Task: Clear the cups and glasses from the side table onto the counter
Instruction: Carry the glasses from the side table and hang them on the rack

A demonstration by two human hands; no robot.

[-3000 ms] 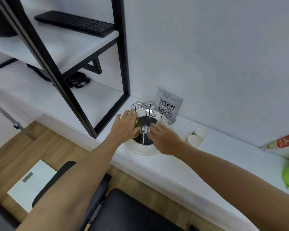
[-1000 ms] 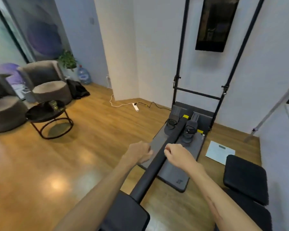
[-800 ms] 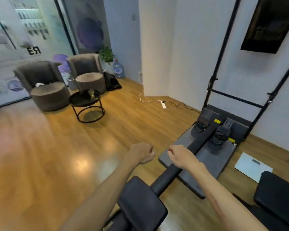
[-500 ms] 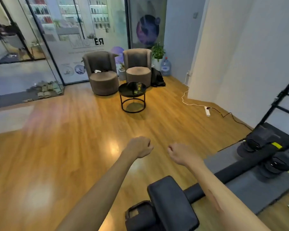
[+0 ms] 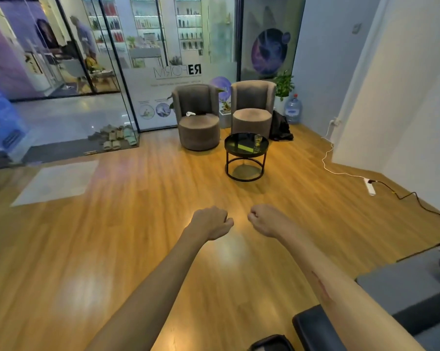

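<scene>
Nearest, left hand (image 5: 210,222) and right hand (image 5: 264,220): both curled into empty fists, well short of the side table (image 5: 246,149). Farther, one glass (image 5: 257,142) stands upright on that table's right half; best gripped low around its wall and lifted level. Its contents, and the greenish flat item (image 5: 244,147) beside it, are too small to identify; the counter is out of view.

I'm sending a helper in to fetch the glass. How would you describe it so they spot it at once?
Find the two grey armchairs by the glass wall; a round black side table stands before them. The glass stands upright near its right edge, clear with yellowish liquid, beside a flat green strip.
</scene>
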